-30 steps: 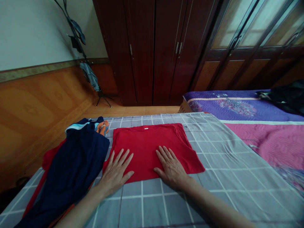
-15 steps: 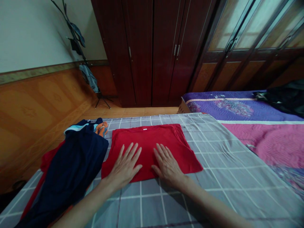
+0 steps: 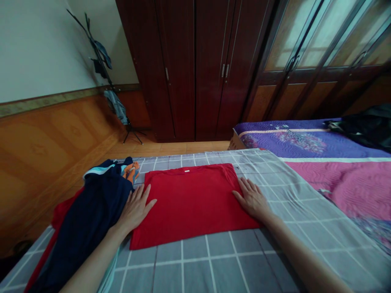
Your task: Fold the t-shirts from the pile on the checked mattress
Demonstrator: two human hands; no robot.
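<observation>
A red shirt (image 3: 192,203) lies flat, folded into a wide shape, with a small white label at its far edge. My left hand (image 3: 136,207) rests over its left edge, fingers stretched out, beside a dark navy garment (image 3: 91,211). At the opposite edge, my right hand (image 3: 252,197) lies with its fingers extended, the thumb over the red cloth. Neither hand grips anything. Part of each side of the shirt is hidden under the hands.
The shirt lies on a grey checked bed sheet (image 3: 214,260). Orange cloth (image 3: 131,171) pokes out of the clothes pile at left. A purple and pink bedspread (image 3: 330,175) covers a surface at right, with dark clothing (image 3: 366,126) on it. Beyond stands a dark red wardrobe (image 3: 195,81).
Both hands have slid outward from the middle of the red shirt, the left to its left edge and the right to its right edge. The cloth looks smoother.
</observation>
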